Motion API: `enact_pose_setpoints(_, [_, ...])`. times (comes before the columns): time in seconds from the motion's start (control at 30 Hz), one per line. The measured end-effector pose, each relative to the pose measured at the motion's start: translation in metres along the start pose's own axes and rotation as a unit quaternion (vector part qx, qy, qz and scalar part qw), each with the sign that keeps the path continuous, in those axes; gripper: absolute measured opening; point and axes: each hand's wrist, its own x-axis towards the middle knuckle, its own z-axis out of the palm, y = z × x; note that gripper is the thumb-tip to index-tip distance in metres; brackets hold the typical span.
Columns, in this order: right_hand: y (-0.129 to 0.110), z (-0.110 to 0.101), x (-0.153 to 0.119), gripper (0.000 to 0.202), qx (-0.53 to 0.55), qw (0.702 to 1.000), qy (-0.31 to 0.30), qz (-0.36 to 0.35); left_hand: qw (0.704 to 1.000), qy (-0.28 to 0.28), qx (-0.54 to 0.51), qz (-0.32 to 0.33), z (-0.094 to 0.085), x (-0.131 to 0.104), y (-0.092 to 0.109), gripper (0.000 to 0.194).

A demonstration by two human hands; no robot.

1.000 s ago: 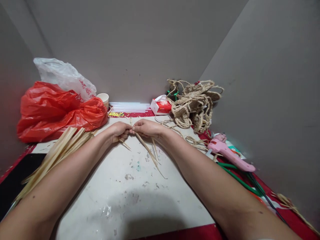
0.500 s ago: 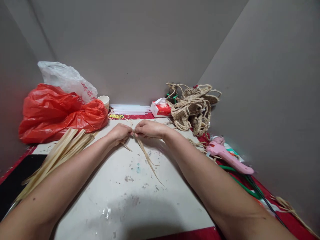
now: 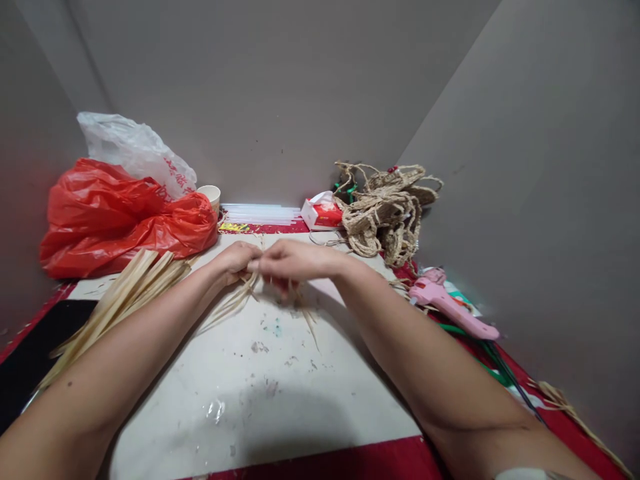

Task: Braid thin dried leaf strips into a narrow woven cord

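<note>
Both hands meet over the far half of the pale board (image 3: 200, 387). My left hand (image 3: 236, 261) is closed around dry straw strips (image 3: 235, 301), whose loose ends fan out below it toward me. Reaching across from the right, my right hand (image 3: 290, 261) has its thumb and forefinger pinched at the same strips, against the left fingertips. Its lower fingers are blurred. Thin straw ends (image 3: 309, 320) hang below the right hand. The point where the strips cross or join is hidden by the fingers.
A bundle of flat straw strips (image 3: 125, 293) lies left beside a red plastic bag (image 3: 120, 220). Along the back are a paper cup (image 3: 211, 196), clear glue sticks (image 3: 260, 214), a tissue pack (image 3: 323, 212) and coiled braided rope (image 3: 385, 213). A pink glue gun (image 3: 450, 303) rests at right.
Several strip ends have swung from the middle over to the left, beneath my left hand. My right hand has shifted slightly left, overlapping the left fingertips. The view has tilted a little.
</note>
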Motion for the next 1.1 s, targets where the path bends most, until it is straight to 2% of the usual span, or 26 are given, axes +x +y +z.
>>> enact_pose_setpoints(0.07, [0.011, -0.010, 0.008, 0.038, 0.015, 0.980, 0.196, 0.027, 0.999, -0.030, -0.031, -0.006, -0.002, 0.001, 0.001, 0.020])
enact_pose_setpoints(0.1, [0.018, -0.012, 0.015, 0.036, 0.034, 0.964, 0.259, 0.042, 0.998, -0.041, -0.045, -0.009, -0.003, 0.002, 0.002, 0.018])
enact_pose_setpoints(0.13, [0.024, -0.011, 0.021, 0.034, 0.067, 0.956, 0.282, 0.053, 0.998, -0.046, -0.052, -0.012, -0.003, 0.002, 0.002, 0.017])
enact_pose_setpoints(0.17, [0.029, -0.009, 0.027, 0.033, 0.113, 0.954, 0.271, 0.058, 0.997, -0.048, -0.057, -0.012, -0.003, 0.003, 0.002, 0.017])
enact_pose_setpoints(0.23, [0.035, -0.001, 0.036, 0.034, 0.210, 0.955, 0.196, 0.066, 0.997, -0.052, -0.051, -0.009, -0.003, 0.003, 0.003, 0.021])
enact_pose_setpoints(0.3, [0.036, 0.006, 0.040, 0.037, 0.259, 0.952, 0.139, 0.082, 0.998, -0.055, -0.040, -0.007, -0.002, 0.002, 0.003, 0.025])
enact_pose_setpoints(0.43, [0.035, 0.004, 0.037, 0.036, 0.209, 0.965, 0.119, 0.108, 0.999, -0.049, -0.015, -0.010, -0.002, -0.001, 0.005, 0.022])
enact_pose_setpoints(0.57, [0.041, -0.006, 0.035, 0.038, 0.169, 0.976, 0.069, 0.116, 0.996, -0.056, 0.063, -0.004, -0.002, -0.002, 0.006, 0.019])
enact_pose_setpoints(0.7, [0.045, -0.005, 0.036, 0.036, 0.240, 0.963, 0.049, 0.113, 0.992, -0.033, 0.120, 0.030, -0.005, -0.002, 0.008, 0.021])
enact_pose_setpoints(0.83, [0.044, 0.000, 0.039, 0.033, 0.315, 0.940, 0.052, 0.118, 0.993, -0.047, 0.105, 0.022, -0.009, -0.003, 0.010, 0.026])
enact_pose_setpoints(0.9, [0.043, 0.002, 0.040, 0.032, 0.330, 0.933, 0.065, 0.128, 0.991, -0.029, 0.126, 0.021, -0.010, -0.003, 0.011, 0.027])
enact_pose_setpoints(1.0, [0.042, 0.006, 0.042, 0.031, 0.335, 0.927, 0.097, 0.136, 0.964, 0.040, 0.254, 0.067, -0.009, -0.004, 0.012, 0.025])
enact_pose_setpoints(1.1, [0.041, 0.010, 0.044, 0.031, 0.343, 0.920, 0.121, 0.148, 0.897, 0.102, 0.404, 0.147, -0.002, -0.008, 0.014, 0.022])
